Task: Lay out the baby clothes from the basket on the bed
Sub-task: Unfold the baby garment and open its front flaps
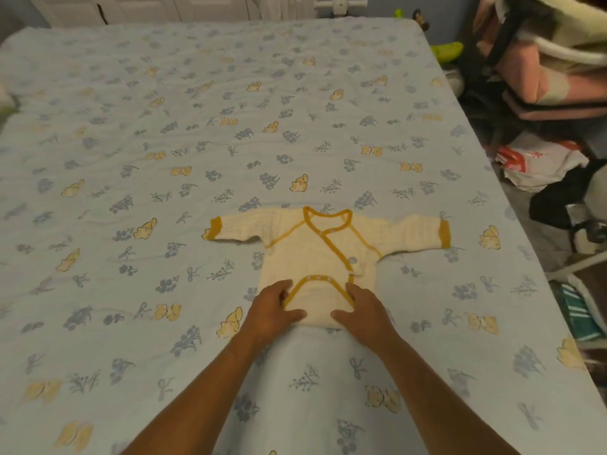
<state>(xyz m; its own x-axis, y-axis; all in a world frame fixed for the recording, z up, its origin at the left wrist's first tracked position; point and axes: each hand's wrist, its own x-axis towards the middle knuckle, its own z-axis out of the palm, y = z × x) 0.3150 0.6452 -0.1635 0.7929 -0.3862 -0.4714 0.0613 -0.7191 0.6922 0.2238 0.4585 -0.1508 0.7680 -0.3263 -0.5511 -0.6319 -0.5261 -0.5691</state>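
- Cream baby garment (315, 254) with mustard-yellow trim lies flat on the bed (131, 142), sleeves spread out to each side, near the bed's close edge.
- Left hand (274, 310) rests palm-down on the garment's lower left corner, fingers loosely spread, thumb pressing the folded hem; its grip is not closed on anything.
- Right hand (363, 311) mirrors it on the lower right corner, flat and open.
- Bedsheet is pale blue, printed with yellow bears and blue flowers.
- No readable writing shows on the garment.
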